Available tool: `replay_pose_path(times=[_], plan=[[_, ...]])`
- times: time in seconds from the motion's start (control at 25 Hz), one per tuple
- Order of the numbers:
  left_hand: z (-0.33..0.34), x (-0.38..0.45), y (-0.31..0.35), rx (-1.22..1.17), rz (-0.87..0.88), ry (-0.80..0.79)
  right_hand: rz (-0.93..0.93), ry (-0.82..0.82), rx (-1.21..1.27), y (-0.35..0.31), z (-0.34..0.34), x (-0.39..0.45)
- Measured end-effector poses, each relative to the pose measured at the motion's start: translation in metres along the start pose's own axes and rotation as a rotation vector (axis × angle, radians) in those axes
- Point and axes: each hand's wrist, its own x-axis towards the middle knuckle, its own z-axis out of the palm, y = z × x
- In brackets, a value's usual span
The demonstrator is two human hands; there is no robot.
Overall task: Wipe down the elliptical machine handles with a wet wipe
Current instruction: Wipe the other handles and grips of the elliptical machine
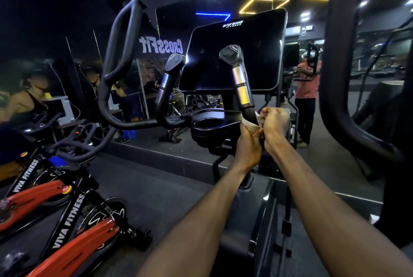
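Both the left hand (pixel 248 147) and right hand (pixel 275 121) grip the soft, limp wet wipe (pixel 250 122), best held bunched, around the right inner handle (pixel 242 88).

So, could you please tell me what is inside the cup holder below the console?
The cup holder looks dark and empty near its rim; its bottom is hidden in shadow.

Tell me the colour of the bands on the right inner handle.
Shiny silver bands on a black handle; the head view shows them.
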Motion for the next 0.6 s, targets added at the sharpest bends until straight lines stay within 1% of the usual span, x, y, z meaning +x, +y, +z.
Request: replay_pose_path(times=[0.08, 0.16, 0.24, 0.32, 0.4, 0.44, 0.52, 0.6], plan=[[0.008, 0.003, -0.017, -0.007, 0.013, -0.023, 0.019, 0.006, -0.067, 0.017, -0.005, 0.011], [0.021, 0.013, -0.043, -0.02, -0.028, -0.056, 0.052, -0.006, -0.114, 0.047, -0.007, 0.041], [0.03, 0.022, -0.065, -0.018, -0.1, -0.07, 0.089, -0.003, -0.157, 0.045, -0.015, 0.03], [0.028, 0.021, -0.06, -0.068, -0.185, -0.058, 0.119, -0.002, -0.199, 0.039, -0.023, 0.014], [0.02, 0.004, -0.028, -0.186, -0.276, -0.019, 0.147, 0.005, -0.242, 0.033, -0.028, 0.001], [0.019, -0.002, -0.015, -0.253, -0.334, 0.005, 0.184, -0.013, -0.219, 0.035, -0.029, -0.001], [0.021, -0.007, -0.011, -0.318, -0.444, 0.031, 0.254, -0.085, -0.094, 0.038, -0.03, -0.006], [0.022, -0.009, -0.013, -0.328, -0.488, -0.016, 0.353, -0.143, 0.048, 0.036, -0.031, -0.014]])
